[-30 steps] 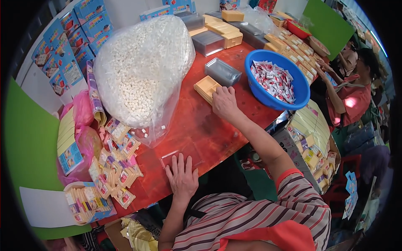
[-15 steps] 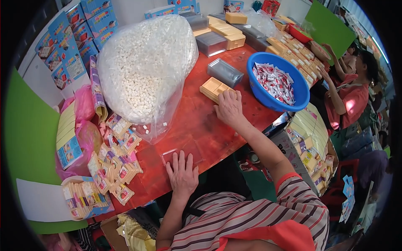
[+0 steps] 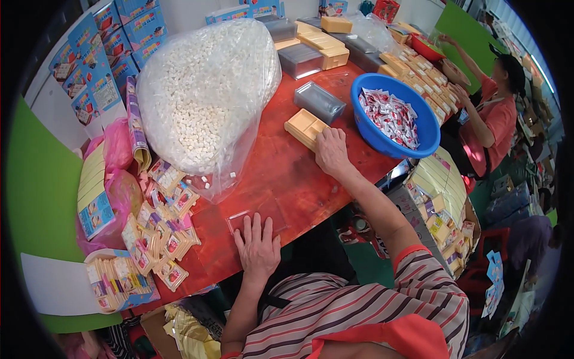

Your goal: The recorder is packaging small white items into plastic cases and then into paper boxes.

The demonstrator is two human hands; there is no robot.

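Observation:
My left hand (image 3: 258,244) lies open, fingers spread, its tips on a clear plastic cover (image 3: 251,216) that is flat on the red table near its front edge. Farther up the table, my right hand (image 3: 332,151) has its fingers bent over the near right end of a stack of cream plastic trays (image 3: 306,127) with compartments. Its thumb and fingertips are partly hidden. Just behind the trays sits a stack of clear plastic covers (image 3: 320,102).
A big clear bag of small white pieces (image 3: 200,102) fills the back left. Wrapped snack packs (image 3: 161,230) are heaped at the left. To the right stand a blue basin (image 3: 433,134) of small sachets (image 3: 388,113) and rows of trays (image 3: 418,75). A co-worker (image 3: 493,119) sits beyond.
My right hand has shifted slightly at the end of the tray stack, while my left hand stays on the clear cover. The co-worker's arm has reached farther toward the red bowl.

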